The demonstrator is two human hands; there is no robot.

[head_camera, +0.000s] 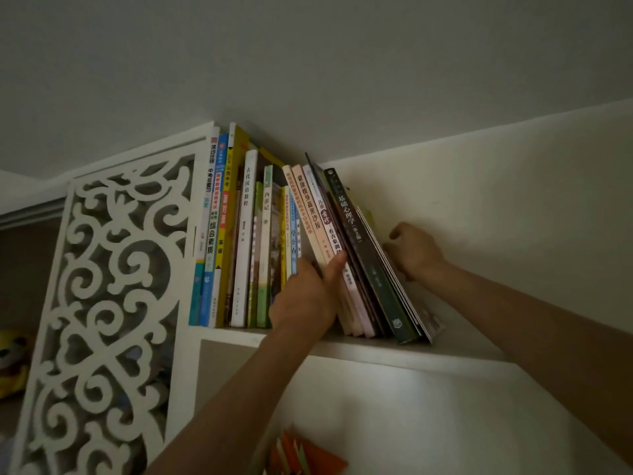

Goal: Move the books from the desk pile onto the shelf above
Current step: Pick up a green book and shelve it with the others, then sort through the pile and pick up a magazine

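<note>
A row of books stands on the white shelf (359, 349) just under the ceiling. The left books (245, 234) stand upright; the right group, with a dark green book (368, 258) and thin booklets (394, 269) behind it, leans to the left. My left hand (308, 293) is at the front of the row, fingers tucked between the spines, thumb pressed on a pink-spined book (330, 231). My right hand (414, 252) is curled behind the thin booklets at the row's right end, touching their back. The desk pile is out of view.
A white carved fretwork panel (113, 286) closes the shelf's left side. Bare shelf continues to the right of the books (462, 337). Orange and green paper pieces (301, 454) lie in the compartment below. A yellow toy (13, 361) sits at far left.
</note>
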